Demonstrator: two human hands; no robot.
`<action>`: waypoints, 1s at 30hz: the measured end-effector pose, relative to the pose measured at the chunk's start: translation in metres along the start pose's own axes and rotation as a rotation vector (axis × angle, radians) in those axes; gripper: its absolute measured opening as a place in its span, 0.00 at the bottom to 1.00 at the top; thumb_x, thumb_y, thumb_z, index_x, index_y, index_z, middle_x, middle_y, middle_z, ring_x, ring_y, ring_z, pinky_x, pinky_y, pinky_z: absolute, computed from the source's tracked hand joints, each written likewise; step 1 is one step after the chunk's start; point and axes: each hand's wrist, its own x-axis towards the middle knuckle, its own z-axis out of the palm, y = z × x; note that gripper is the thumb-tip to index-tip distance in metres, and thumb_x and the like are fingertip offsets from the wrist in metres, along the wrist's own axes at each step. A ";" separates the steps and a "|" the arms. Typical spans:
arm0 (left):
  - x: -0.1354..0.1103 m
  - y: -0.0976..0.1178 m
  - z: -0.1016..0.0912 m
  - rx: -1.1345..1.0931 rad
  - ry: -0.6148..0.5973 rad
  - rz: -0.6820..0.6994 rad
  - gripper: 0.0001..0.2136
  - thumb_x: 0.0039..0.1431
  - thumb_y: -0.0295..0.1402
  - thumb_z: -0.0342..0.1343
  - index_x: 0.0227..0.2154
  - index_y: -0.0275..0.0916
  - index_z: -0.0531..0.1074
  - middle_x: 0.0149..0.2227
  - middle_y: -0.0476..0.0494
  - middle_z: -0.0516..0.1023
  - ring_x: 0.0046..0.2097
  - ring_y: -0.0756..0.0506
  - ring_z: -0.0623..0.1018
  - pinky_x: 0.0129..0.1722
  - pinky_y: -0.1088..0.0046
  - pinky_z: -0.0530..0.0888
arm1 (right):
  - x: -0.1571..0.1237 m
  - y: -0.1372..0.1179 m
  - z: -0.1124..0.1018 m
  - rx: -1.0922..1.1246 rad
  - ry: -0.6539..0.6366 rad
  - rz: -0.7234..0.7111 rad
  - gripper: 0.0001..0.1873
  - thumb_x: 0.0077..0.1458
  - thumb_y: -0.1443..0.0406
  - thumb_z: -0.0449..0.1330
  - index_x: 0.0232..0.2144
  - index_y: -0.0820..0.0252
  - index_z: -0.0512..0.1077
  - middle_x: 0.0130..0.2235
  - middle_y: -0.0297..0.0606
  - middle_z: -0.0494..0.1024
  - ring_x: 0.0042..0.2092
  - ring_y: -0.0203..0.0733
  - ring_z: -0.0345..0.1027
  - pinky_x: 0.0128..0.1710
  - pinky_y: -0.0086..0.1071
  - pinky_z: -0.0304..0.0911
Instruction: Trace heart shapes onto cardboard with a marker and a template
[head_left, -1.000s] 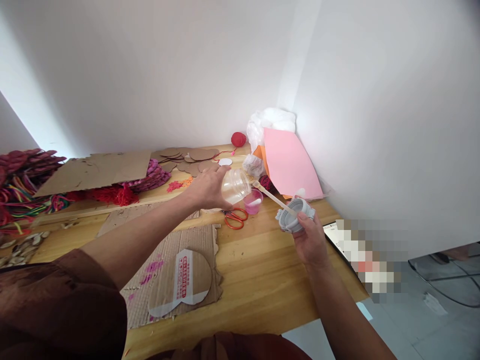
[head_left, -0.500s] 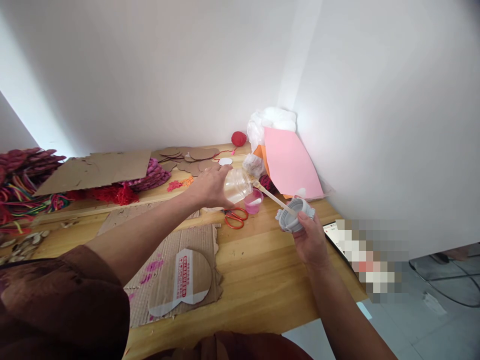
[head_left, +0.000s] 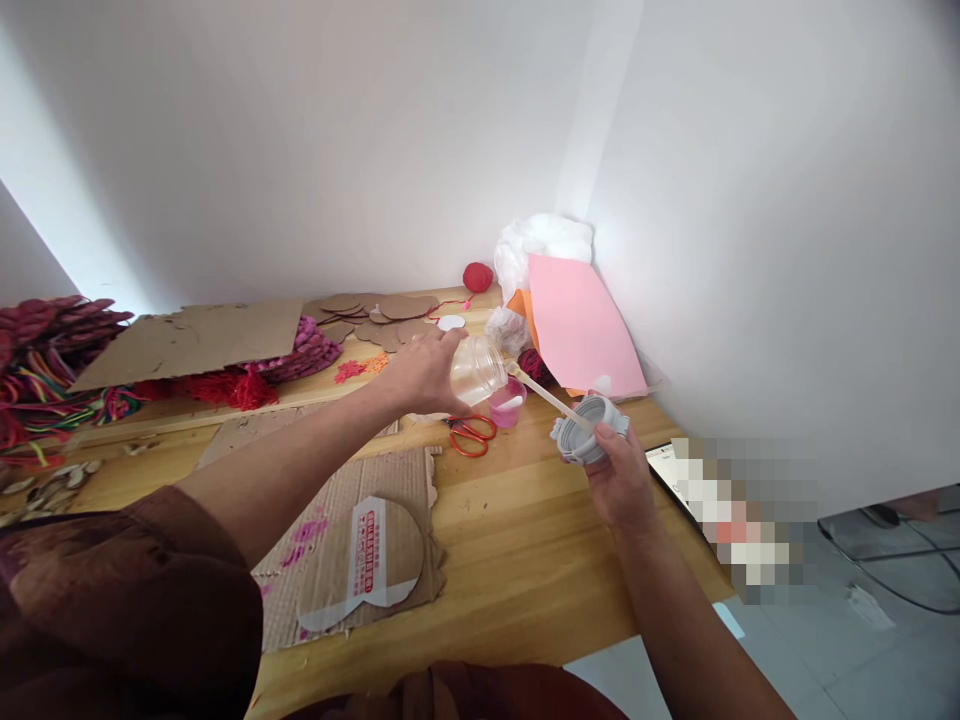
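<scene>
My left hand (head_left: pixel 433 372) is wrapped round a clear jar (head_left: pixel 478 370), tipped sideways with its mouth to the right over a small pink cup (head_left: pixel 508 404). Something white shows inside the cup. In my right hand (head_left: pixel 621 478) is a grey lid (head_left: pixel 591 440), its inside turned up. A pale stick-like applicator (head_left: pixel 549 394) runs from the lid to the jar's mouth; whether it is fixed to the lid I cannot tell. Orange-handled scissors (head_left: pixel 472 436) lie below the jar, their blades partly hidden.
A heart-shaped cardboard piece (head_left: pixel 367 560) lies on corrugated cardboard (head_left: pixel 300 530). Cardboard cutouts (head_left: pixel 375 312), a red yarn ball (head_left: pixel 478 277) and pink paper (head_left: pixel 581 325) are at the back. Yarn bundles (head_left: pixel 60 350) lie left, a phone (head_left: pixel 679 480) right.
The jar has shifted very slightly to the right in my left hand. My right hand, the lid and the applicator look unchanged.
</scene>
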 end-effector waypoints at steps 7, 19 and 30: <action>0.000 0.004 -0.001 0.009 -0.010 -0.003 0.56 0.39 0.53 0.71 0.69 0.36 0.56 0.67 0.28 0.67 0.66 0.29 0.69 0.65 0.52 0.69 | 0.000 -0.001 0.001 -0.002 0.007 0.000 0.32 0.48 0.49 0.73 0.53 0.52 0.74 0.51 0.40 0.77 0.47 0.53 0.77 0.30 0.35 0.69; 0.000 0.004 -0.001 0.019 -0.019 -0.017 0.55 0.39 0.52 0.71 0.69 0.38 0.57 0.67 0.30 0.68 0.67 0.29 0.69 0.64 0.53 0.69 | 0.000 -0.002 0.001 0.012 0.012 0.013 0.32 0.46 0.49 0.74 0.52 0.51 0.75 0.48 0.38 0.77 0.46 0.51 0.77 0.30 0.35 0.70; -0.001 0.006 -0.002 0.006 -0.012 -0.016 0.56 0.39 0.54 0.72 0.69 0.36 0.57 0.64 0.27 0.69 0.63 0.27 0.72 0.60 0.51 0.72 | -0.002 -0.001 0.001 -0.010 -0.002 -0.003 0.30 0.49 0.49 0.72 0.53 0.49 0.74 0.50 0.39 0.78 0.46 0.51 0.77 0.30 0.36 0.69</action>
